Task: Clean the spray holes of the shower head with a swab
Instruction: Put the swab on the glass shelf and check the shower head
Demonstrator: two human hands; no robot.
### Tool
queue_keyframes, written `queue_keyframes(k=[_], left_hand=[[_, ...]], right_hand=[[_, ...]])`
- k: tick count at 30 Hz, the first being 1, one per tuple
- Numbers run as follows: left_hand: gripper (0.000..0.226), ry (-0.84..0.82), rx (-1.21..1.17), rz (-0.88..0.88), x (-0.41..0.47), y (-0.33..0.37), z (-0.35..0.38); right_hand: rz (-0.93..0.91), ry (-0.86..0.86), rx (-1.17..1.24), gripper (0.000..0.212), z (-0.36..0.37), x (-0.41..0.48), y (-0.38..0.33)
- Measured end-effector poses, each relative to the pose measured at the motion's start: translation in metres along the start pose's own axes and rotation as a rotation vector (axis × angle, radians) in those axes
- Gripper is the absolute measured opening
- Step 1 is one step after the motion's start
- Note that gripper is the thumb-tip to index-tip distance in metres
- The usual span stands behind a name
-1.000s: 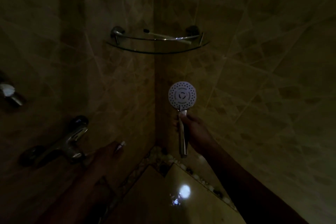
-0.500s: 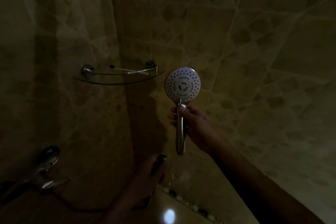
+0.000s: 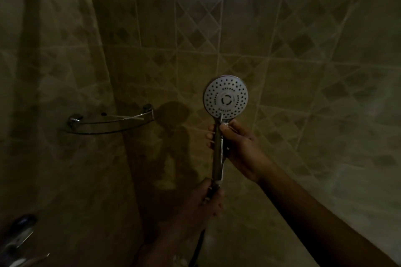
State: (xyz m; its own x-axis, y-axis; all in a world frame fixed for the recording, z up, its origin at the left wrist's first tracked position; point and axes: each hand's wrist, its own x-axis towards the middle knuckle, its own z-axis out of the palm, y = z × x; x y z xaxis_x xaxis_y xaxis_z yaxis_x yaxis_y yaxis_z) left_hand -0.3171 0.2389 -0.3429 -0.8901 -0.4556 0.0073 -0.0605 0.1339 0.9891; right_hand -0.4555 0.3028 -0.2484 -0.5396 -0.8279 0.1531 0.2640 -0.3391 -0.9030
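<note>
- Landmark: the glass corner shelf is sitting on the tiled wall at the left; a thin white stick, possibly a swab, is lying on it.
- The left hand is closing around the bottom end of the chrome handle, right of and below the shelf, where the hose is joining.
- The shower head is standing upright to the right of the shelf, slightly above its level, with its perforated face turned toward the camera.
- The right hand is gripping the upper handle just under the face, thumb pressing near the neck.
- Handling judgement: the head is likely rigid and light; the chrome is likely slippery when wet, so the handle is the proper grip zone, leaving the spray holes uncovered.
- Neither hand is visibly holding a swab.
</note>
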Motion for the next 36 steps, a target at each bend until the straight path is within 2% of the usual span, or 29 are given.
queue_keyframes(k=[12,17,24,28,33,36], left_hand=[[0.012,0.025,-0.103,0.038,0.009,0.027,0.046],[0.007,0.057,-0.100,0.055,0.013,0.028,0.051],[0.007,0.057,-0.187,0.040,0.017,0.030,0.065],[0.008,0.120,-0.153,0.078,0.019,0.032,0.072],[0.011,0.131,-0.116,0.092,0.021,0.034,0.083],[0.010,0.144,-0.118,0.102,0.021,0.035,0.088]], right_hand=[[-0.129,0.003,-0.066,0.032,-0.029,-0.017,-0.030],[-0.163,-0.065,-0.111,0.033,-0.038,-0.022,-0.040],[-0.090,-0.196,-0.226,0.039,-0.059,-0.027,-0.061],[-0.139,-0.173,-0.333,0.040,-0.068,-0.029,-0.067],[-0.165,-0.052,-0.469,0.039,-0.072,-0.031,-0.069],[-0.161,-0.091,-0.481,0.032,-0.074,-0.032,-0.068]])
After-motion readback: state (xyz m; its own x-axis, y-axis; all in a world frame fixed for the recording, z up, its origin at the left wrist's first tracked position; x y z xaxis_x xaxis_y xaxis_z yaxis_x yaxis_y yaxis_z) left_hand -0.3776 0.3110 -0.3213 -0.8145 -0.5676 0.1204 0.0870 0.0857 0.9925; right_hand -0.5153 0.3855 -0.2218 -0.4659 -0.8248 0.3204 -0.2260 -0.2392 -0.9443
